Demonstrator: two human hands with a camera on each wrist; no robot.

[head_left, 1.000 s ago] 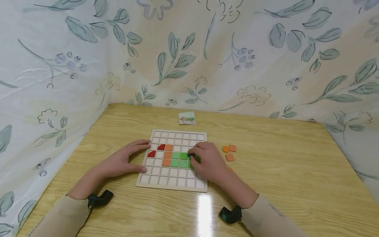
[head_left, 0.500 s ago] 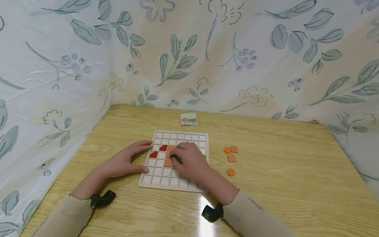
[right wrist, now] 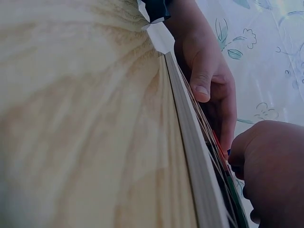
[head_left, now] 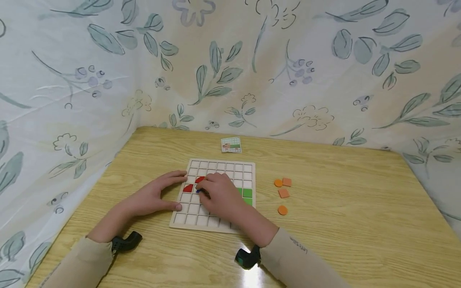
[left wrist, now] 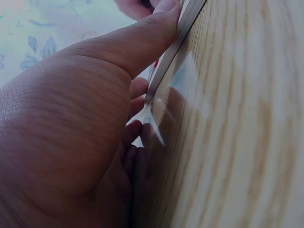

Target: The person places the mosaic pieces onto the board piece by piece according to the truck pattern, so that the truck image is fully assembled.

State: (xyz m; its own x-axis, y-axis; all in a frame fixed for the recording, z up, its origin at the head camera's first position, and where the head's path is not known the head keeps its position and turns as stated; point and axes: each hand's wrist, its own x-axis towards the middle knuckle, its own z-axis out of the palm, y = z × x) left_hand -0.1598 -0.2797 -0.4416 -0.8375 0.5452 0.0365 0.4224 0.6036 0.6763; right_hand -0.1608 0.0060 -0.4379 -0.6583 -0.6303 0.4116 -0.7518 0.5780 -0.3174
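Observation:
A wooden grid board lies on the table. My left hand spans its left edge, thumb and fingers spread and relaxed against the frame. Over the middle-left cells, my right hand pinches a small dark blue piece, seen also as a blue speck at the fingertips in the right wrist view; the fingers hide most of it. Beside those fingertips, red quarter-round tiles sit in two cells. Green square tiles show to the right of the hand, which covers the board's centre.
Right of the board lie two orange round tiles and two orange square tiles. A small picture card lies behind the board. Floral cloth hangs behind and left of the table. Each wrist wears a black camera.
My right hand has moved left across the board with the blue piece, from the green tiles to near the red ones, uncovering green tiles at right. My left hand stays at the board's edge.

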